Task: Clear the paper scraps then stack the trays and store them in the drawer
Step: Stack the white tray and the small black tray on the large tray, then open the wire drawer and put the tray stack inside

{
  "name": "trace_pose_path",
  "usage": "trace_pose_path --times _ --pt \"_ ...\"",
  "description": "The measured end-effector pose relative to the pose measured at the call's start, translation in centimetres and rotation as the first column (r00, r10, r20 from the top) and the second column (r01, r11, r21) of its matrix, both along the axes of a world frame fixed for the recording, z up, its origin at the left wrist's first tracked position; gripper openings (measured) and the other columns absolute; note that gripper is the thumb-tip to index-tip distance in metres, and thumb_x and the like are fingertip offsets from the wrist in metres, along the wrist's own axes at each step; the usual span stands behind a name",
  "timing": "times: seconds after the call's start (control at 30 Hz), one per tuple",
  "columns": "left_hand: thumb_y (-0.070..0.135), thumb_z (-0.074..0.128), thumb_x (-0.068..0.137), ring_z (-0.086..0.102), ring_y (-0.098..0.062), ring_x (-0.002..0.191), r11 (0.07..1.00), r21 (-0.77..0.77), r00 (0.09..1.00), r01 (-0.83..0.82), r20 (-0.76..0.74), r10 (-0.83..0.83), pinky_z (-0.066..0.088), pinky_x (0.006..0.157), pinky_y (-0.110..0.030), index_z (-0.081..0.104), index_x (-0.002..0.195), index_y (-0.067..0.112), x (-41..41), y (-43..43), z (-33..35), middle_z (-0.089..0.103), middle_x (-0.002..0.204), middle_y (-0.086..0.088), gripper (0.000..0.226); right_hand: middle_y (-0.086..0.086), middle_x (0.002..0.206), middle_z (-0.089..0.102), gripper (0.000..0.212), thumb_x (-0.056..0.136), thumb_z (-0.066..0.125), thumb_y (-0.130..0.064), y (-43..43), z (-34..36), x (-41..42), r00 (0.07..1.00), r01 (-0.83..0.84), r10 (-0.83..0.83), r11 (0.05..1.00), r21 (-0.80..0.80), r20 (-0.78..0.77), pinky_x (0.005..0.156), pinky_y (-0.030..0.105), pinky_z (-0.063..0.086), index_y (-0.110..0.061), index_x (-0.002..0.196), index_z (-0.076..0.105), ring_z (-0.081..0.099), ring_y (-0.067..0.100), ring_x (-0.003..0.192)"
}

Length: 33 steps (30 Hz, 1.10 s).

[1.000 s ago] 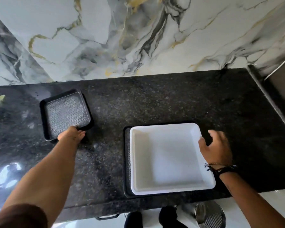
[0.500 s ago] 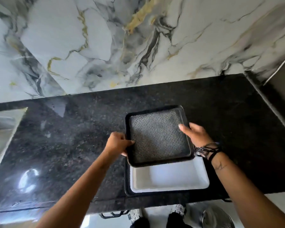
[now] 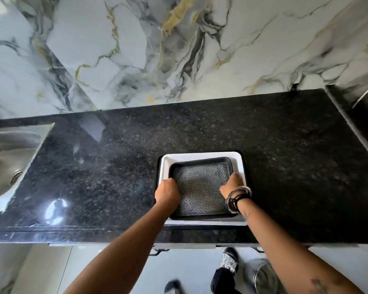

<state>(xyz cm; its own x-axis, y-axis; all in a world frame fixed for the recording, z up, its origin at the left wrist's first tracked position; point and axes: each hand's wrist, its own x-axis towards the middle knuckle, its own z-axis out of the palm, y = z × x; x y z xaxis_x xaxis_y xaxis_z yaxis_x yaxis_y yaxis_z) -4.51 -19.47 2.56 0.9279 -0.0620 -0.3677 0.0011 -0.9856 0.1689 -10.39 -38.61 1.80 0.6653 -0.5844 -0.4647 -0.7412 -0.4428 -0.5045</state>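
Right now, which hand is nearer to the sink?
Left. The left hand grips the patterned black tray's left edge, on the side toward the sink; the right hand holds its right edge, farther away.

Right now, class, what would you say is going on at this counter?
A person stands at the dark counter stacking trays. Both hands, the left hand and the right hand, grip the sides of the black tray sitting inside the white tray. A dark edge shows under the white tray, perhaps another tray. No paper scraps show, and a sink lies to the left.
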Motion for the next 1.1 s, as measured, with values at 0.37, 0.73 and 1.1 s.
trace_pose_path --times 0.37,0.73,1.1 --pt "0.06 0.04 0.088 0.049 -0.034 0.13 0.913 -0.035 0.733 0.407 0.609 -0.304 0.037 0.107 -0.045 0.057 0.121 0.014 -5.4 10.3 0.9 0.056 0.134 -0.014 0.058 0.018 0.118 0.064 0.035 0.088 0.056 -0.018 12.2 4.1 -12.8 0.591 0.043 0.315 0.907 -0.419 0.742 0.101 0.036 0.044 0.0 0.118 0.062 0.057 0.031 0.113" --pt "0.084 0.009 0.077 0.008 -0.026 0.15 0.911 0.183 0.852 0.369 0.326 -0.41 0.009 0.123 -0.046 0.021 0.15 0.005 -5.3 22.8 -8.9 0.014 0.162 -0.014 0.109 0.014 0.162 0.002 0.099 0.081 0.044 -0.066 34.2 -20.8 -14.5 0.598 -0.795 0.801 0.598 0.102 -0.04 0.123 0.037 0.004 -0.005 0.151 0.008 -0.004 0.027 0.15" --pt "0.087 0.01 0.072 0.015 -0.025 0.15 0.924 0.155 0.849 0.35 0.365 -0.383 0.011 0.123 -0.044 0.026 0.149 0.006 -5.0 23.0 -10.1 0.02 0.16 -0.016 0.113 0.013 0.128 0.058 0.086 0.065 0.047 -0.075 39.6 -29.6 -12.2 0.739 -0.664 0.663 0.747 0.039 -0.121 0.103 0.041 0.039 -0.014 0.125 0.053 0.05 0.033 0.12"
